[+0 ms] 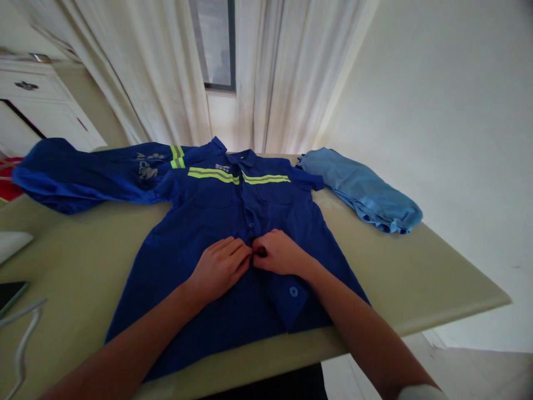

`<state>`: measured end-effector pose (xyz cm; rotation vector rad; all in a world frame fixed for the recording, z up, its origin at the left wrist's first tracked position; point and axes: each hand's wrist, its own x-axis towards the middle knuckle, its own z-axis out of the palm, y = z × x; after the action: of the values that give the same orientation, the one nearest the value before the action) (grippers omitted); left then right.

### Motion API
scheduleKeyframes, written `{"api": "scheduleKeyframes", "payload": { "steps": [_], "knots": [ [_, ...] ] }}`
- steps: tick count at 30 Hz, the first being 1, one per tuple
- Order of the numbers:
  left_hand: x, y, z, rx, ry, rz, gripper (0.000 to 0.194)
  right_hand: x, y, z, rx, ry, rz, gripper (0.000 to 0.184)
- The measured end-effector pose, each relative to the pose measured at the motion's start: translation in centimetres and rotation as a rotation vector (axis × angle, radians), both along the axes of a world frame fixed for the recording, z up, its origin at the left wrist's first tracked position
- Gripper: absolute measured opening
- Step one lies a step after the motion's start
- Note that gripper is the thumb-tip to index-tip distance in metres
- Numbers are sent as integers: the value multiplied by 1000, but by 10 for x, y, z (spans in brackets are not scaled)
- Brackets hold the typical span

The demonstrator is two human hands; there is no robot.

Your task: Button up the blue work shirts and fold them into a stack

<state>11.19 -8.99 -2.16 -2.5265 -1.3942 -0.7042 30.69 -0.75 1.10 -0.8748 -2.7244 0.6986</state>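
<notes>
A dark blue short-sleeved work shirt point(183, 233) with yellow and grey reflective bands lies front up, its collar at the far side. At the middle of its front opening, my left hand point(220, 265) pinches the edge of the cloth. My right hand point(278, 253) meets it there, fingers curled tight on the other edge of the opening. The fingertips hide whatever small part is between them. One button point(251, 225) shows just beyond my hands. Nearer to me, the lower front corner is folded over, with another button point(293, 291) on it.
More blue garments point(87, 175) lie in a stack at the left, touching the shirt. Folded light blue clothing point(360, 189) is at the table's right edge. A phone point(11, 294) and a white cable point(23, 344) are at the left of the table point(441, 289). Curtains point(166, 72) hang behind.
</notes>
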Motion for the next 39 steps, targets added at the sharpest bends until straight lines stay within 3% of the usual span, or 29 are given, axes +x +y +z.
{"api": "scheduleKeyframes", "payload": {
  "steps": [3, 6, 10, 20, 28, 32, 39],
  "knots": [
    [-3, 1, 0, -17, 23, -14, 19, -1, 2, -3, -70, 57, -46, 5],
    [-3, 2, -1, -37, 55, -39, 20, -1, 1, -4, -21, 46, -129, 10],
    [-1, 1, -3, -65, 9, -22, 21, 0, 2, -6, -24, 23, -67, 13],
    [-3, 2, -2, -71, -32, -34, 18, 7, 12, -3, -408, 106, 17, 13],
    [-1, 3, -6, -104, -178, -6, 11, 6, 22, -19, -824, 297, -80, 10],
    [-1, 3, -7, -137, -206, 9, 11, 4, 23, -26, -885, 362, -80, 8],
    [-2, 2, -6, -204, -220, 6, 10, 4, 23, -27, -962, 386, -81, 20]
  ]
}}
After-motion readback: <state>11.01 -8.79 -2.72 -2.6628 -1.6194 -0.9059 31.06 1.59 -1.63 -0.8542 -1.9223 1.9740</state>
